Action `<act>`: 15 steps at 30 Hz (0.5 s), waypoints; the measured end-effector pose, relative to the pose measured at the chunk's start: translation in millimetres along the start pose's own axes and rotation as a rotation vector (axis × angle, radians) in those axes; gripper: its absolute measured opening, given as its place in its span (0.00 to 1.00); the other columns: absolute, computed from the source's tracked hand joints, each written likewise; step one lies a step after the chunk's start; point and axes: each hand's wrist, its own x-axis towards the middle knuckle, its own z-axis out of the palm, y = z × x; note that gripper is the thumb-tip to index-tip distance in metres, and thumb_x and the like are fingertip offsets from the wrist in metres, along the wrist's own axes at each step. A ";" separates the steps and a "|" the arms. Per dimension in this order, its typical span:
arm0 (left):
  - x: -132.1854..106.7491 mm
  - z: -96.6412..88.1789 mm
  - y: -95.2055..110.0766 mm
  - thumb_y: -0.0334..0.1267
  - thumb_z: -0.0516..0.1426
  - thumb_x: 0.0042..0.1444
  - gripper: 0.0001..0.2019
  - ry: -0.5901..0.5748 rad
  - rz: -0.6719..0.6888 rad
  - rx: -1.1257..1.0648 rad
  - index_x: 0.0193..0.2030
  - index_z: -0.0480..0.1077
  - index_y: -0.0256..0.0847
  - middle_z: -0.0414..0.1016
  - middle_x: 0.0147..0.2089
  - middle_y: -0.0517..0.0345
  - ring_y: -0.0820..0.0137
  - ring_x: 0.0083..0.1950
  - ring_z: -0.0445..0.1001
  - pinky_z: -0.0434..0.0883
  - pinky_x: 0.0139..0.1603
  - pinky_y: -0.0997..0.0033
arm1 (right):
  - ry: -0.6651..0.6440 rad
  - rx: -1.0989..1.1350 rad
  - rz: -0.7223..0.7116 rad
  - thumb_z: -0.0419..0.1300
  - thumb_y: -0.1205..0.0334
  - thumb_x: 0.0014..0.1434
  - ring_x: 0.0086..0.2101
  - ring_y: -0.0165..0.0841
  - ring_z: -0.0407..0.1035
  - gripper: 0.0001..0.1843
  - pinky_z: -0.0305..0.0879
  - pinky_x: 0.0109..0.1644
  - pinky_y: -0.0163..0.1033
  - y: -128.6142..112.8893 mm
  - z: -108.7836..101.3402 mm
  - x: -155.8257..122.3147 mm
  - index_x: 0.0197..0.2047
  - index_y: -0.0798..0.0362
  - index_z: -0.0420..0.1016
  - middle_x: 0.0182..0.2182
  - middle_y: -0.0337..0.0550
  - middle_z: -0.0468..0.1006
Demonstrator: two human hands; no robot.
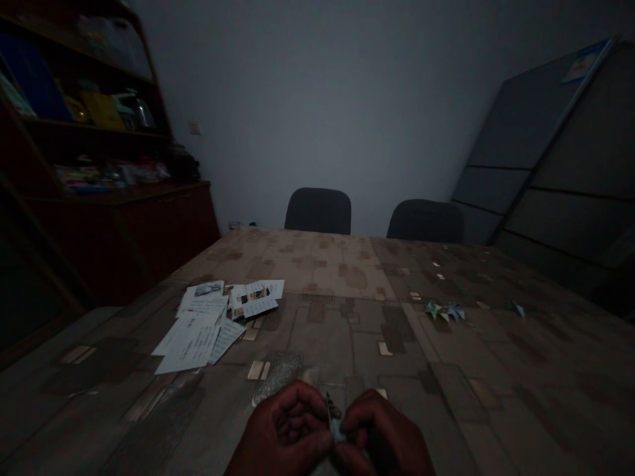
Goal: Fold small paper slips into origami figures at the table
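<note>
Close to the near edge of the table, a small folded piece of paper (337, 428) is pinched between my two hands. It is pale with a dark printed patch, and its exact shape is partly covered by fingers. My left hand (290, 430) grips its left side with thumb and curled fingers. From the right, my right hand (380, 433) presses it between thumb and fingertips. Several small folded paper pieces (445, 311) stand together on the table to the right, and another folded piece (518, 309) lies farther right.
Loose printed paper sheets (193, 337) lie overlapping on the left of the patterned tablecloth (317, 344). Two dark chairs (318, 210) stand beyond the far edge. A loaded cabinet (163, 211) is at left; grey panels (516, 132) lean at right. The room is dim.
</note>
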 end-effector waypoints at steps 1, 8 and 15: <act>0.0 0.0 -0.1 0.36 0.69 0.39 0.11 -0.004 0.001 -0.007 0.24 0.69 0.40 0.70 0.22 0.66 0.73 0.25 0.68 0.66 0.30 0.75 | -0.003 0.002 0.005 0.62 0.74 0.50 0.24 0.28 0.71 0.10 0.67 0.30 0.28 -0.3 -0.2 0.0 0.34 0.50 0.74 0.26 0.36 0.76; 0.2 0.3 1.5 0.39 0.69 0.40 0.12 -0.019 -0.003 -0.049 0.26 0.71 0.40 0.72 0.23 0.64 0.72 0.27 0.71 0.67 0.32 0.74 | -0.014 -0.006 0.072 0.60 0.72 0.51 0.23 0.29 0.72 0.08 0.69 0.30 0.29 -5.8 -1.3 1.9 0.34 0.50 0.73 0.25 0.36 0.76; -0.3 1.0 1.2 0.37 0.67 0.43 0.08 -0.013 0.013 -0.049 0.26 0.71 0.40 0.72 0.23 0.64 0.72 0.26 0.70 0.66 0.30 0.74 | 0.034 -0.104 0.082 0.58 0.70 0.52 0.22 0.30 0.70 0.07 0.68 0.27 0.30 -4.0 1.7 0.0 0.34 0.50 0.72 0.22 0.35 0.74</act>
